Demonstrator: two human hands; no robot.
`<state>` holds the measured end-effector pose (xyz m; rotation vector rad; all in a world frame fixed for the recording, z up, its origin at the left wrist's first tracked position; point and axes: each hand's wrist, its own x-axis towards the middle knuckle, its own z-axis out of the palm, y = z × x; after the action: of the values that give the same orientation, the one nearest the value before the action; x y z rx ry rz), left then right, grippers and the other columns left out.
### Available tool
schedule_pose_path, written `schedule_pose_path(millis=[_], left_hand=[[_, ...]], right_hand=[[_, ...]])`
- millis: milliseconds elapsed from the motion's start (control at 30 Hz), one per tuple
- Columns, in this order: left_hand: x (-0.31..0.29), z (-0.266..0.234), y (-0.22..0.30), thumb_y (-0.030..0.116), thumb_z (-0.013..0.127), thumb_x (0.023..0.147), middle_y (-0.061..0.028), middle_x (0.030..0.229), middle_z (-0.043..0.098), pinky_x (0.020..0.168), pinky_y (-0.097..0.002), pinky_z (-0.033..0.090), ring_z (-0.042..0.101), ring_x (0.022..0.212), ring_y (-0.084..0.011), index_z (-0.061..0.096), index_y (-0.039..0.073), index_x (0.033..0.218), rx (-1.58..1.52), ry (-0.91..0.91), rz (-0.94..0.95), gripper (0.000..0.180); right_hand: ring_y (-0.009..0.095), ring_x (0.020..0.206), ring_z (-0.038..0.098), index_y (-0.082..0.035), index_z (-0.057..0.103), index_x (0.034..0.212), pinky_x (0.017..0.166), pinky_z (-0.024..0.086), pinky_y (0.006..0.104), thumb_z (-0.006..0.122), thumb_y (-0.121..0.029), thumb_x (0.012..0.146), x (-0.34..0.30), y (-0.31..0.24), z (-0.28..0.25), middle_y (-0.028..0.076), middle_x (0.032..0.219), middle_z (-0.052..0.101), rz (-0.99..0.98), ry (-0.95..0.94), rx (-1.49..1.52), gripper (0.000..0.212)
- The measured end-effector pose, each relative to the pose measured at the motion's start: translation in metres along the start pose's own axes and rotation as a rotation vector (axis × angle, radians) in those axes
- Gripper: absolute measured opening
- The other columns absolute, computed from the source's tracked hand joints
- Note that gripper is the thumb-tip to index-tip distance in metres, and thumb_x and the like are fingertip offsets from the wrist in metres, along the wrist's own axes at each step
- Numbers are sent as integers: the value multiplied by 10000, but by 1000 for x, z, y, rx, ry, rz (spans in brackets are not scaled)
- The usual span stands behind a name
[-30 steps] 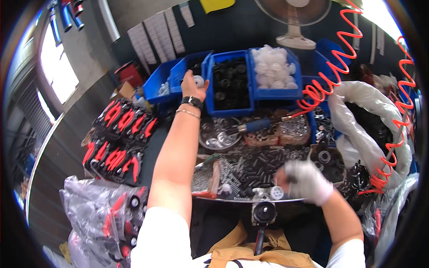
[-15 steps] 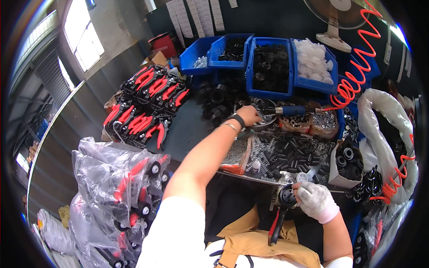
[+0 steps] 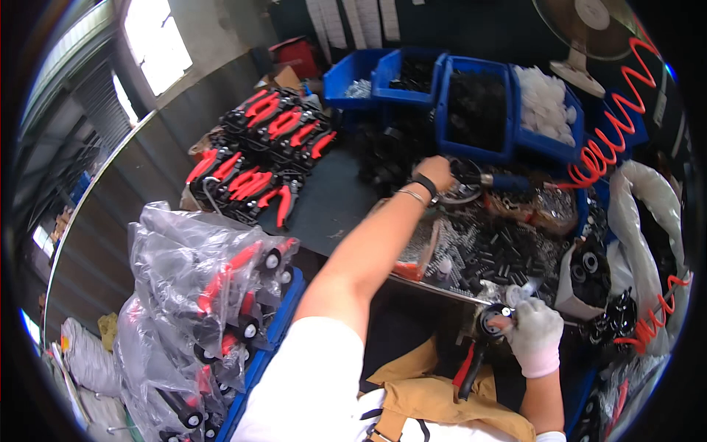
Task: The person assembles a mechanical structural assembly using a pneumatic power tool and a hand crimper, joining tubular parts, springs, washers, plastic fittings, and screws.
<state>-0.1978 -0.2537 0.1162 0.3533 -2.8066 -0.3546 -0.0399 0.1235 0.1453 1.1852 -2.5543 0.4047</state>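
My left hand (image 3: 437, 173), bare with a dark wristband, reaches to the rim of a round metal dish (image 3: 464, 194) at the back of the bench. Blur and the hand itself hide its fingertips. In front of my body, the gloved right hand (image 3: 535, 333) has its fingers bent against the round black head of a hand tool (image 3: 492, 320), beside a small white spot. What the fingers pinch, if anything, is too small to name. The tool's red and black handles (image 3: 467, 370) point down toward my apron. A blue pneumatic screwdriver (image 3: 508, 182) lies right of the dish.
Blue bins (image 3: 475, 110) of parts line the back. Springs and black sleeves (image 3: 490, 250) cover the bench middle. Finished-looking red-handled tools (image 3: 272, 158) lie stacked at left, above a plastic-wrapped crate (image 3: 283, 331). A coiled red air hose (image 3: 615, 136) hangs at right.
The view has shifted, so the bench sits farther right. My left hand stays by the dish, its fingers now less visible. The right hand's fingers have come over the tool's round head.
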Motion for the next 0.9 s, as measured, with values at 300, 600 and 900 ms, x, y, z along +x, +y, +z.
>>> schedule_pose_path(millis=[300, 600, 900], left_hand=[[-31, -43, -12, 237, 689, 817, -202, 824, 674, 752, -393, 507, 660, 819, -337, 659, -10, 869, -391, 289, -117, 254], [-122, -64, 79, 120, 685, 870, 20, 919, 688, 560, -178, 356, 500, 673, -7, 652, 37, 1114, -1374, -123, -54, 260], [-234, -12, 105, 87, 695, 876, -1, 931, 689, 563, -173, 364, 497, 656, -19, 672, 56, 1028, -1722, -494, -237, 157]], right_hand=[[215, 818, 658, 25, 692, 939, 747, 503, 327, 442, -559, 969, 3, 5, 35, 104, 885, 704, 75, 362, 993, 636], [213, 637, 633, -16, 681, 844, 606, 485, 306, 511, -480, 961, 1, 11, 38, 98, 685, 649, 127, 488, 928, 508], [227, 617, 615, -49, 667, 757, 593, 470, 326, 587, -331, 947, -1, 17, 36, 75, 697, 656, 178, 353, 891, 349]])
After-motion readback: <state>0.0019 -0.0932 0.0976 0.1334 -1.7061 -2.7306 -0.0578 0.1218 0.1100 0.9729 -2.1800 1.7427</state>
